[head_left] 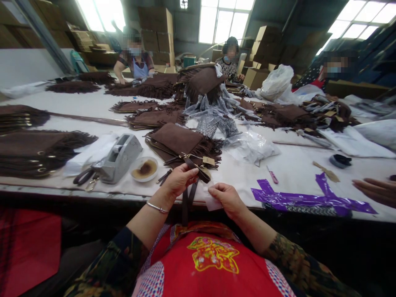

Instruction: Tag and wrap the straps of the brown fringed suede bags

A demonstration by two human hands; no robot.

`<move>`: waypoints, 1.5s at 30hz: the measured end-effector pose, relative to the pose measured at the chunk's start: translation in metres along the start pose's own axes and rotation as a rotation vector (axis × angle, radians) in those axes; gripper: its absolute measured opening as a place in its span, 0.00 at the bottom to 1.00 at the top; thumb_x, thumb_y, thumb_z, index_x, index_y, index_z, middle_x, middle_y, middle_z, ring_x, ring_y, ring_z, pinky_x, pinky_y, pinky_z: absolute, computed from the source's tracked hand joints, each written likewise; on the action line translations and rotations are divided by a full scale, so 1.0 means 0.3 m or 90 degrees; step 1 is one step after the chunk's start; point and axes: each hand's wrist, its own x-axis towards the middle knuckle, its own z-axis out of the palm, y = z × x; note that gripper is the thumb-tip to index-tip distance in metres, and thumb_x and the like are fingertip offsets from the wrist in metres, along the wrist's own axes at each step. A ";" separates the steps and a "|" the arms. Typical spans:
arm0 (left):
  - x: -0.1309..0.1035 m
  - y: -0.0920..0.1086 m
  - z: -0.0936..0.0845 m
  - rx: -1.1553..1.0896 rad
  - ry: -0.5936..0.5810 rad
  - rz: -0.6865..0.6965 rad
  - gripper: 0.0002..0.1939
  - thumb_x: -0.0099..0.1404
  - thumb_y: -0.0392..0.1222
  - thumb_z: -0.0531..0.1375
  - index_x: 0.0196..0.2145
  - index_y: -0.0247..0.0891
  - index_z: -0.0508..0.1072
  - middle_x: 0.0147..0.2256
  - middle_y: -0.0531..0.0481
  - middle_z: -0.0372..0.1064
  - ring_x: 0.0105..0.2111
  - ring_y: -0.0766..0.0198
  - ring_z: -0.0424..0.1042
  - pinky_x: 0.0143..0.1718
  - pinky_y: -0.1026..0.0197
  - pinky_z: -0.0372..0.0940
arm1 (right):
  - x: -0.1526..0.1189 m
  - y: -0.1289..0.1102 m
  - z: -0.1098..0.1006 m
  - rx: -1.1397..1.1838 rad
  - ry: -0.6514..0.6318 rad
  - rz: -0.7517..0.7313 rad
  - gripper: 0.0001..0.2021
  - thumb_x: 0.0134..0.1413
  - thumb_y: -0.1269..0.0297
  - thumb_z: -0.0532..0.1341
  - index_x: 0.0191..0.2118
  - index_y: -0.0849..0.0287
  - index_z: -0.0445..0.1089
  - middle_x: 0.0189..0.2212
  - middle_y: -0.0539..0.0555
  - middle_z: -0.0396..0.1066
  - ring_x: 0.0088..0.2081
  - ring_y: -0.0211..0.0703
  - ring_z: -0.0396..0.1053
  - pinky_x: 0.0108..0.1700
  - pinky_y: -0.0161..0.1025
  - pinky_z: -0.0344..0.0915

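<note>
Just over the table's front edge, my left hand pinches a dark brown strap whose loose end hangs down past the edge. To its right my right hand is closed on a small translucent white sheet. The two hands are a short gap apart. Behind them lies a stack of brown fringed bags with gold hardware and a beige tag. A grey tape dispenser and a round dish with brown residue stand to the left of my hands.
More fringed bags are piled at the left and a tall heap at the back centre. Clear plastic, a pink cutter and purple tape lie right. Another person's hand reaches in at the right edge. Three people sit beyond.
</note>
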 end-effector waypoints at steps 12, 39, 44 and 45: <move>-0.008 0.030 0.014 0.024 0.030 -0.013 0.18 0.48 0.40 0.74 0.36 0.35 0.76 0.34 0.47 0.74 0.30 0.66 0.73 0.29 0.67 0.66 | 0.003 -0.009 -0.002 -0.022 -0.029 -0.033 0.18 0.39 0.50 0.71 0.26 0.60 0.72 0.18 0.46 0.62 0.21 0.33 0.53 0.25 0.34 0.47; -0.009 0.027 0.038 0.104 0.077 0.034 0.15 0.48 0.42 0.73 0.32 0.35 0.77 0.30 0.48 0.74 0.26 0.68 0.69 0.28 0.65 0.60 | 0.035 -0.067 0.038 -0.001 -0.059 -0.026 0.18 0.36 0.55 0.72 0.35 0.61 0.76 0.24 0.48 0.71 0.25 0.35 0.60 0.30 0.35 0.55; -0.021 0.030 0.061 0.130 0.114 0.074 0.14 0.49 0.44 0.72 0.32 0.35 0.77 0.30 0.48 0.74 0.27 0.67 0.69 0.29 0.65 0.61 | 0.039 -0.069 0.042 -0.009 -0.046 -0.037 0.18 0.36 0.56 0.72 0.34 0.61 0.76 0.25 0.48 0.71 0.25 0.35 0.60 0.31 0.35 0.55; -0.023 0.031 0.063 0.139 0.119 0.080 0.14 0.50 0.44 0.71 0.32 0.35 0.77 0.30 0.49 0.74 0.27 0.67 0.69 0.28 0.65 0.61 | 0.039 -0.072 0.042 -0.009 -0.055 -0.043 0.18 0.36 0.56 0.72 0.34 0.61 0.77 0.25 0.49 0.72 0.26 0.35 0.61 0.31 0.35 0.55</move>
